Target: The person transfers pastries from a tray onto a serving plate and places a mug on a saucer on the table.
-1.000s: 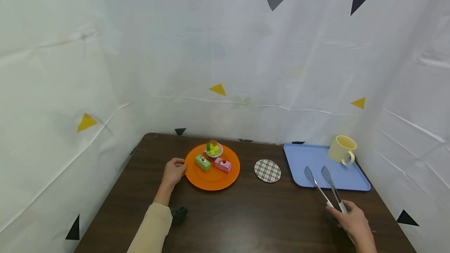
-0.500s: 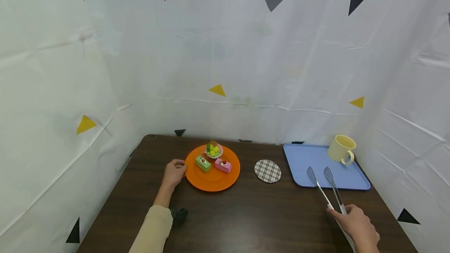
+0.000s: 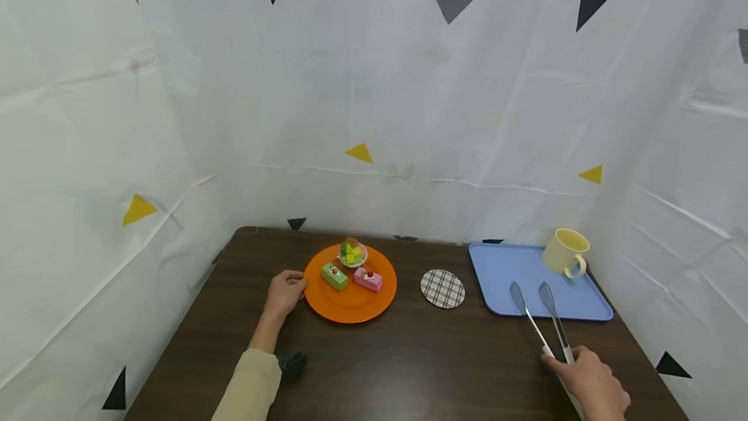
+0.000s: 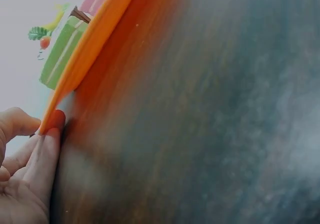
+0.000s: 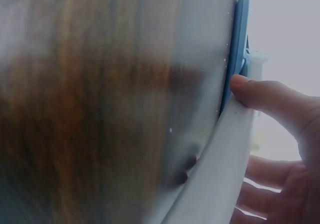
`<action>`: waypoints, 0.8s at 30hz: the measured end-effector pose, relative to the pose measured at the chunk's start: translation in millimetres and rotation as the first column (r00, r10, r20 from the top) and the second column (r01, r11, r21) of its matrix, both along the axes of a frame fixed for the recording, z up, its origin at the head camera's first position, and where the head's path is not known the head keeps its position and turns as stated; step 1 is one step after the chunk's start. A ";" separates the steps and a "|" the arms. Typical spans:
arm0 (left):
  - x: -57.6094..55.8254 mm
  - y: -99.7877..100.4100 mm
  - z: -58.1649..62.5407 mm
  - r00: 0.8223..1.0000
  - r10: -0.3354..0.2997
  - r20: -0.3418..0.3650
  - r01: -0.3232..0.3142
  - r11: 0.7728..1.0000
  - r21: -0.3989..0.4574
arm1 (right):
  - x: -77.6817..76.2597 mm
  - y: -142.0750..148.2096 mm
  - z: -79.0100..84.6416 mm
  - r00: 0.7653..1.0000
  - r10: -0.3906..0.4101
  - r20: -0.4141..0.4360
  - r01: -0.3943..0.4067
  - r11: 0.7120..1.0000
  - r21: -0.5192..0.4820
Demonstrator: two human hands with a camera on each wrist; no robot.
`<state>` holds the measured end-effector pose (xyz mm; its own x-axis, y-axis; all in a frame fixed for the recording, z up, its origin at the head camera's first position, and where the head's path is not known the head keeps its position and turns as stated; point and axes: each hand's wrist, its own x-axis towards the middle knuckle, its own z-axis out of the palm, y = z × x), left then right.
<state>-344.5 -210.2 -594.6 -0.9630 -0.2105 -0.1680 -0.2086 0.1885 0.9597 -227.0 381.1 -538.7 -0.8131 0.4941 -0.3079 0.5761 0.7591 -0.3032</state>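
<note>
My left hand (image 3: pixel 284 292) pinches the left rim of an orange plate (image 3: pixel 350 314). In the left wrist view the thumb lies over the rim (image 4: pixel 80 69) with fingers beneath it. On the plate sit a green cake slice (image 3: pixel 334 276), a pink cake slice (image 3: pixel 369 279) and a small white bowl (image 3: pixel 353 255) of yellow and green food pieces. At the right, my right hand (image 3: pixel 590 383) holds white-handled metal tongs (image 3: pixel 537 331); their two heads are spread apart, over the tray's near edge in the head view. The right wrist view shows the thumb on the white handle (image 5: pixel 215 169).
A blue tray (image 3: pixel 497 262) stands at the back right, with a yellow mug (image 3: pixel 562 252) on its far right corner. Between plate and tray lies a round checked coaster (image 3: pixel 443 288). White cloth walls border the dark wooden table (image 3: pixel 409 369).
The tongs and right hand have shifted very slightly, and the tong heads stand a little closer together. The left hand keeps its hold on the plate. The head view has tilted a little.
</note>
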 end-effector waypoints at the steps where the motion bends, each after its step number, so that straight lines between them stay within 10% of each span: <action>1: 0.8 -0.1 0.1 1.000 -0.006 0.007 0.006 1.000 0.006 | 1.2 0.3 0.7 1.000 -0.001 0.007 0.001 1.000 -0.004; 9: 2.9 -5.3 10.3 0.997 -0.069 0.039 0.069 0.998 0.001 | 5.5 12.4 11.8 0.997 0.041 0.059 -0.038 0.997 -0.065; 15: 0.4 -11.5 26.2 0.995 -0.096 0.004 0.091 0.933 -0.349 | -3.6 25.5 14.7 0.999 0.020 0.025 -0.019 0.998 -0.059; 20: -2.7 9.7 60.1 0.991 -0.083 -0.110 0.015 0.861 -0.509 | -16.8 39.4 24.5 0.993 0.040 -0.107 -0.050 0.995 -0.086; 24: -5.9 40.9 89.1 0.979 -0.097 -0.180 -0.009 0.860 -0.510 | -32.2 44.1 30.1 0.938 0.071 -0.338 -0.102 0.992 -0.075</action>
<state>-350.3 -169.2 -505.5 -0.9752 -0.1720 0.1390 -0.0102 0.6628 0.7487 -259.2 425.2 -508.6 -0.9151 0.4000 -0.0508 0.3628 0.7619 -0.5366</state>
